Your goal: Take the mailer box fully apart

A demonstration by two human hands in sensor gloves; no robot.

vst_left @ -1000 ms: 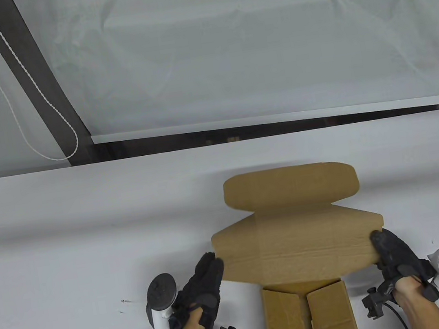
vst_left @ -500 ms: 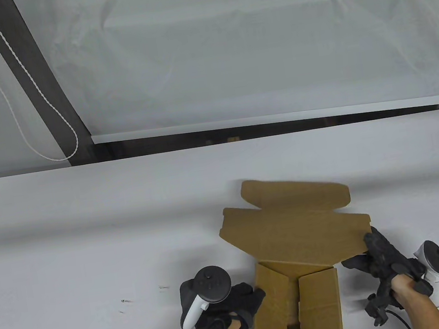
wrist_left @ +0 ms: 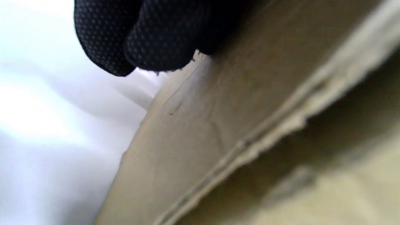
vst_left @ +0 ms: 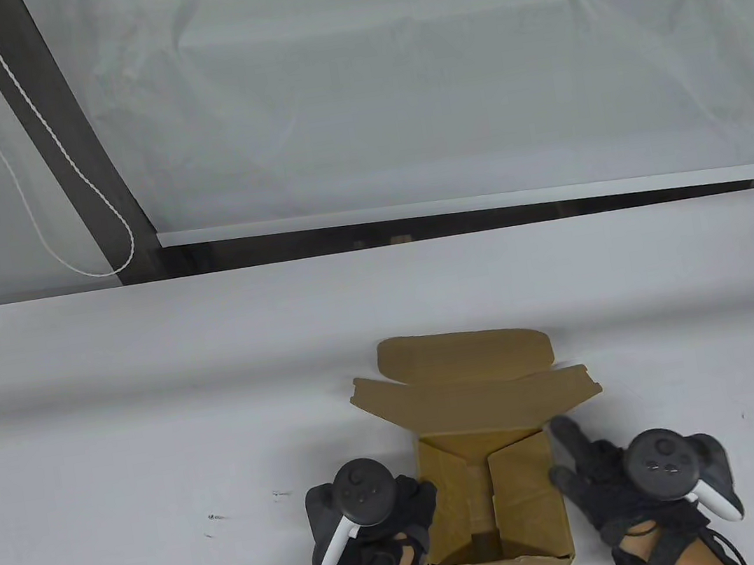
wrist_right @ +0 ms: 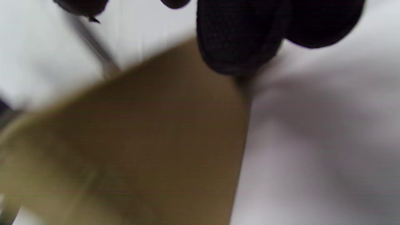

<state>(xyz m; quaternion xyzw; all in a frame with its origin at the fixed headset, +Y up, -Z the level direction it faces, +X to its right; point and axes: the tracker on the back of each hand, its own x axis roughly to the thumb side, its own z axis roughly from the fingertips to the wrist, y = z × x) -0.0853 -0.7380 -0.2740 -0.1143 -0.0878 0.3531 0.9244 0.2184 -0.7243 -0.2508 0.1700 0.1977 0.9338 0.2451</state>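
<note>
The brown cardboard mailer box [vst_left: 523,501] stands open on the table near the front edge. Its lid [vst_left: 471,392] is folded back away from me, and two inner flaps [vst_left: 461,489] lean into the tray. My left hand [vst_left: 411,511] lies against the outside of the box's left wall. In the left wrist view its fingertips [wrist_left: 140,40] press on that wall [wrist_left: 218,103] just below the rim. My right hand [vst_left: 585,467] is beside the right wall with fingers stretched out and blurred. In the right wrist view its fingertips [wrist_right: 243,40] hang over the cardboard [wrist_right: 140,140].
The white table [vst_left: 156,414] stretches to the left and behind the box. A dark gap and a white blind [vst_left: 424,77] lie beyond its far edge. A looped cord [vst_left: 88,198] hangs at the back left.
The lid has swung back and now lies lower behind the box. My right hand let go of the lid's corner and came down beside the right wall. The box shifted slightly left.
</note>
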